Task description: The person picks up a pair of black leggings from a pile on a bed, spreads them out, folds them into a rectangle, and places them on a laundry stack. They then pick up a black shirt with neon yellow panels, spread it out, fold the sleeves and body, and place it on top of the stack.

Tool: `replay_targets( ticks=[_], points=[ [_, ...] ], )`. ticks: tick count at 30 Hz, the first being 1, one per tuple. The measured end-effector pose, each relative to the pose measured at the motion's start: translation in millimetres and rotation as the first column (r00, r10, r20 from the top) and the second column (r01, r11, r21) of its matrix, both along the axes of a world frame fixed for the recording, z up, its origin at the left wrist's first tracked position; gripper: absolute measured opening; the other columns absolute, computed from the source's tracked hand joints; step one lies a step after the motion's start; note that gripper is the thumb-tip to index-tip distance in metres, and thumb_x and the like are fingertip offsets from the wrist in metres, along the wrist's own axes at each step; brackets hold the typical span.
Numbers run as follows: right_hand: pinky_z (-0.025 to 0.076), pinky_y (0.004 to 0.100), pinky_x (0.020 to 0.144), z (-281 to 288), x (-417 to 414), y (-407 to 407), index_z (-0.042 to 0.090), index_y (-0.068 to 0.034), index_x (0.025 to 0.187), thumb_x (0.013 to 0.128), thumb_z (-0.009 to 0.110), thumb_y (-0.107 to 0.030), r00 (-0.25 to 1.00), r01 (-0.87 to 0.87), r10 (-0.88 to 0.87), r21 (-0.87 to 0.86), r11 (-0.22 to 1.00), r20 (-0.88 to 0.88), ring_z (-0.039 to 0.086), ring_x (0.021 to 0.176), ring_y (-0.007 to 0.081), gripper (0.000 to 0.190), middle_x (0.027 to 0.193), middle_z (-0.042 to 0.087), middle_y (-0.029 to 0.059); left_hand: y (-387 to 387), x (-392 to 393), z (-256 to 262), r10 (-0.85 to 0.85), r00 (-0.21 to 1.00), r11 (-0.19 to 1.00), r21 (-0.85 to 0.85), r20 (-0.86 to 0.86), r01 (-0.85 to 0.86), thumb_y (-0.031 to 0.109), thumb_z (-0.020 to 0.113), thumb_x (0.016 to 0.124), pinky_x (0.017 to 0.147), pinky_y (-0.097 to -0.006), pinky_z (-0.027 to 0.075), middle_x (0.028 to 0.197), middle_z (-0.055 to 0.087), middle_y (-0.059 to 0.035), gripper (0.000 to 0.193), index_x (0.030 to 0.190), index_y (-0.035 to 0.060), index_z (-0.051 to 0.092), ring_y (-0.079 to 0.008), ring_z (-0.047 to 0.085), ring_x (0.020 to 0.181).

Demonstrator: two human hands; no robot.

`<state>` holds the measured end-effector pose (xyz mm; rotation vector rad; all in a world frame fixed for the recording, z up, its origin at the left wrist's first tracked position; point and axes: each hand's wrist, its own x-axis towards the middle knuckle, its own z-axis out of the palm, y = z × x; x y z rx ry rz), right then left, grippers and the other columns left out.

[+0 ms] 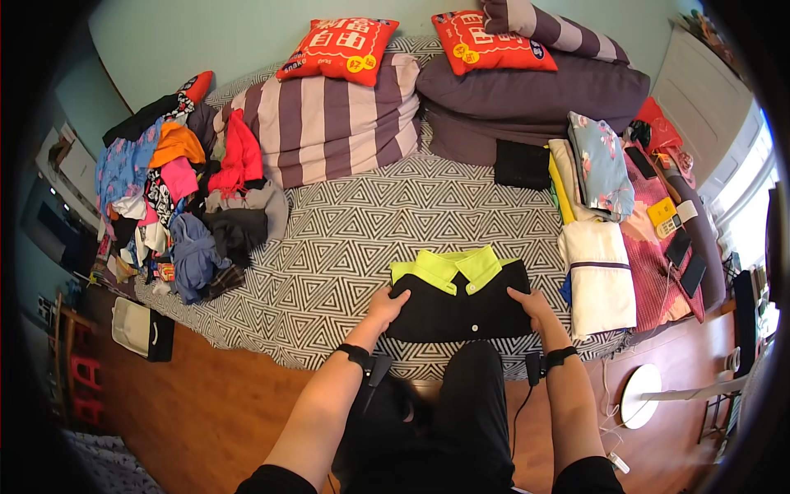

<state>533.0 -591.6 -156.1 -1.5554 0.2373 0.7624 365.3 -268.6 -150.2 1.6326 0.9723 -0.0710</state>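
Note:
A folded black shirt (460,315) with a lime-green collar and light buttons lies on the patterned sofa cover, collar away from me. My left hand (390,305) grips its left edge, thumb on top and fingers hidden beneath. At the opposite edge, my right hand (531,305) holds the fabric the same way. Both wrists wear black straps with small devices. To the right are a folded white cloth item (602,284) with a dark stripe, a folded blue-grey floral garment (598,167) and a folded black cloth (521,164).
A heap of mixed clothes (179,204) covers the sofa's left side. Striped and plain dark cushions (345,123) line the back, with red pillows (342,49) on top. Phones (693,275) lie at the far right. A bin (142,330) stands on the floor at left.

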Motion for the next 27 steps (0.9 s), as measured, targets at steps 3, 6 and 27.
replay_targets(
  ticks=[3, 6, 27],
  points=[
    [0.058, 0.0390, 0.073, 7, 2, 4, 0.061, 0.011, 0.115, 0.085, 0.076, -0.019, 0.998, -0.010, 0.009, -0.020, 1.000, -0.056, 0.070, 0.086, 0.0284, 0.044, 0.102, 0.069, 0.0197, 0, 2, -7, -0.064, 0.993, 0.994, 0.090, 0.103, 0.055, 0.030, 0.072, 0.089, 0.082, -0.0362, 0.056, 0.115, 0.064, -0.0254, 0.061, 0.128, -0.0123, 0.052, -0.0315, 0.068, 0.099],
    [0.058, 0.0382, 0.073, 12, 5, 6, 0.062, 0.010, 0.115, 0.085, 0.075, -0.017, 0.992, 0.008, -0.001, 0.057, 0.998, -0.129, 0.070, 0.086, 0.0280, 0.042, 0.101, 0.070, 0.0185, 3, 4, 3, 0.083, 0.992, 0.969, -0.239, 0.099, -0.057, 0.028, 0.072, 0.089, 0.084, -0.0369, 0.056, 0.116, 0.065, -0.0244, 0.059, 0.127, -0.0119, 0.052, -0.0311, 0.067, 0.099],
    [0.055, 0.0330, 0.072, -14, -15, -2, 0.066, 0.007, 0.107, 0.085, 0.074, -0.019, 0.977, 0.028, -0.025, -0.009, 1.000, 0.210, 0.068, 0.082, 0.0195, 0.035, 0.093, 0.071, 0.0123, 3, -7, 6, -0.074, 0.997, 0.977, -0.203, -0.005, 0.071, 0.042, 0.065, 0.093, 0.100, -0.0414, 0.048, 0.138, 0.051, -0.0266, 0.076, 0.143, -0.0083, 0.037, -0.0364, 0.054, 0.124]
  ],
)
